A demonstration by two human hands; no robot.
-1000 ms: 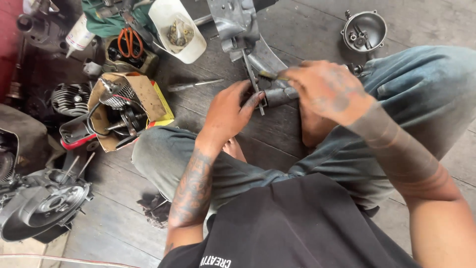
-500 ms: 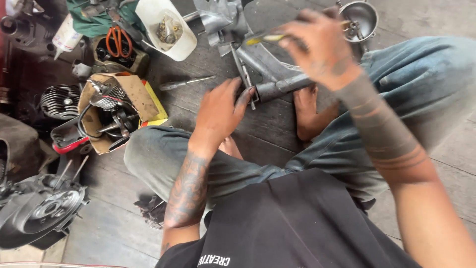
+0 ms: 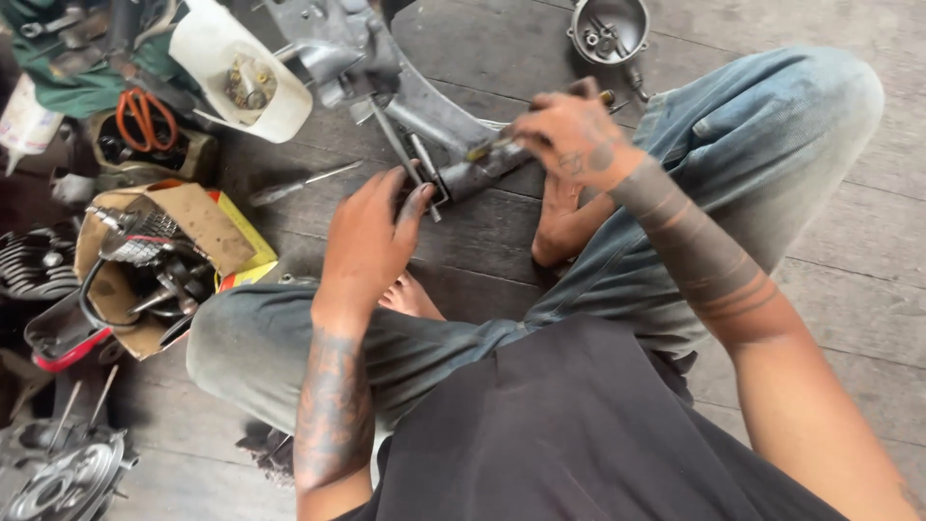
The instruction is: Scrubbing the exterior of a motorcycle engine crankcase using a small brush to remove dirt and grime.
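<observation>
grey, grimy cast-metal engine part (image 3: 439, 121) on floor; left hand (image 3: 371, 236) fingers pressed on its end, right hand (image 3: 569, 135) fingers pinching screwdriver (image 3: 497, 145).

A grey metal engine part (image 3: 424, 125) is steadied on the wooden floor (image 3: 849, 318) by the left hand (image 3: 371, 236), while a yellow-handled screwdriver (image 3: 497, 145) is gripped against it by the right hand (image 3: 574, 135).

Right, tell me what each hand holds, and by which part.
Left hand steadies the grey metal engine part at its near end. Right hand has its grip on a screwdriver by the handle.
</observation>
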